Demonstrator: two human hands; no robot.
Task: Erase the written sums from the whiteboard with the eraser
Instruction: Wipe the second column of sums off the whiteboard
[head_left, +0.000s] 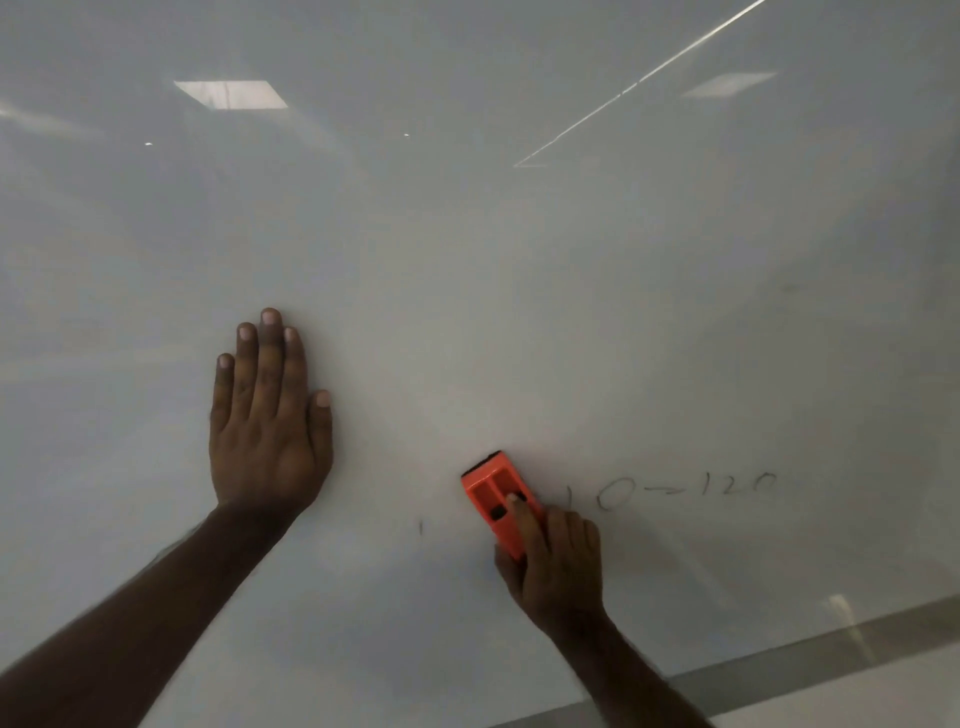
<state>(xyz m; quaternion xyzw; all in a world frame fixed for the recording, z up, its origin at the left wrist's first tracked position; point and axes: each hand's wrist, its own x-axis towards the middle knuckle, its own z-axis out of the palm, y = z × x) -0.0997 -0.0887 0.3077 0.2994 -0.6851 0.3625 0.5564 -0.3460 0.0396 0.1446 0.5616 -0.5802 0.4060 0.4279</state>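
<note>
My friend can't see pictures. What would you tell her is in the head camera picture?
A right hand presses an orange eraser against a whiteboard, beside faint leftover writing to its right that looks like numbers. The left hand rests flat and open on the board, and a small stray mark remains left of the eraser.

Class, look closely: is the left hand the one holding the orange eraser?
No, the left hand lies flat on the whiteboard; the right hand holds the eraser.
</note>
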